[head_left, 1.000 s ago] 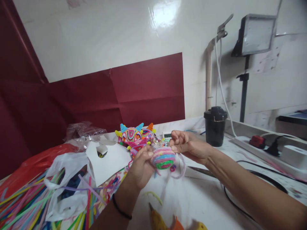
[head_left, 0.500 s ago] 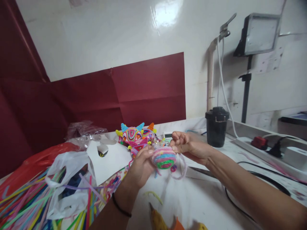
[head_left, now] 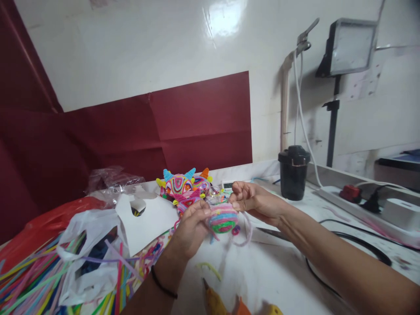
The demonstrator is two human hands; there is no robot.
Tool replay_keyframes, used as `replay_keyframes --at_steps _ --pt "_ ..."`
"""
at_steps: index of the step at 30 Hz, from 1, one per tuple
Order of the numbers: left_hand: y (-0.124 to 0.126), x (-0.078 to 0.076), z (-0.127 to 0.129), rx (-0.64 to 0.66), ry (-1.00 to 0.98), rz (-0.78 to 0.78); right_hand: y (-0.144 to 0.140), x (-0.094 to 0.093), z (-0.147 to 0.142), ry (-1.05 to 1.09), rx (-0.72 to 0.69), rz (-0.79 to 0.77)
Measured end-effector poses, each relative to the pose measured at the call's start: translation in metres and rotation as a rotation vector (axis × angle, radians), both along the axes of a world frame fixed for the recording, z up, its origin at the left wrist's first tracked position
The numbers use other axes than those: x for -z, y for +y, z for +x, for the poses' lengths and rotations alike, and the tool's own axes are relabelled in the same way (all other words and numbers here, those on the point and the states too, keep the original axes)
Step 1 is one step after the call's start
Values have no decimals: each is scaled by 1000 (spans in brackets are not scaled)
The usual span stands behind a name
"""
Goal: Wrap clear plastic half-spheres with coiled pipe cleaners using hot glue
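Yellow and orange glue gun [head_left: 229, 305] lies nearest to us at the bottom edge, on the white table [head_left: 272, 280]. Next, on our left: loose pipe cleaners [head_left: 29, 280] in many colours, fanned across the table, with a white plastic bag [head_left: 87, 245] over them and a red bag [head_left: 46, 218] behind. Centre: our left hand [head_left: 192, 227] is closed around a small woven ball [head_left: 223, 219] of pink, blue and green pipe cleaner, held just above the table. Our right hand [head_left: 251, 201] touches the ball's upper right side, fingers curled and pinching a lilac pipe cleaner [head_left: 246, 229] that loops down under the ball. A black cable [head_left: 344, 238] runs on the table beside our right forearm. Just beyond the ball: white card [head_left: 151, 221] with a cut-out hole, and horned, brightly striped finished figures [head_left: 183, 186]. Farther right: a black lidded jar [head_left: 293, 173], a white power strip [head_left: 377, 205] with a red plug. Farthest: dark red paper [head_left: 197, 122] on the white wall, and a lamp on a stand [head_left: 351, 46].
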State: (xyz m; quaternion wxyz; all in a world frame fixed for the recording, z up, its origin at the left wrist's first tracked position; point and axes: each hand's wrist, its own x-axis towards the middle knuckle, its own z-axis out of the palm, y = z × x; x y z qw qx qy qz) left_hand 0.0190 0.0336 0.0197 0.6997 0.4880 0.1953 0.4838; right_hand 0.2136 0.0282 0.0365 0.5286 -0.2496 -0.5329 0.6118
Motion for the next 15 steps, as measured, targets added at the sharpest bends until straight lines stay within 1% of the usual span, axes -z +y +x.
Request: replay_keyframes --at_steps 2,4,8,10,15 --pt "1 -1 -1 -2 14 16 0 0 0 -14 19 5" --pt "1 -3 -2 -34 65 41 0 1 -1 -30 33 11" --pt "-1 -6 -1 -171 287 190 0 4 -4 -74 45 11" --pt "-3 -7 0 -219 405 255 0 6 -5 -93 48 8" --pt "-2 -6 2 -238 560 280 -2 6 -12 -128 51 5"
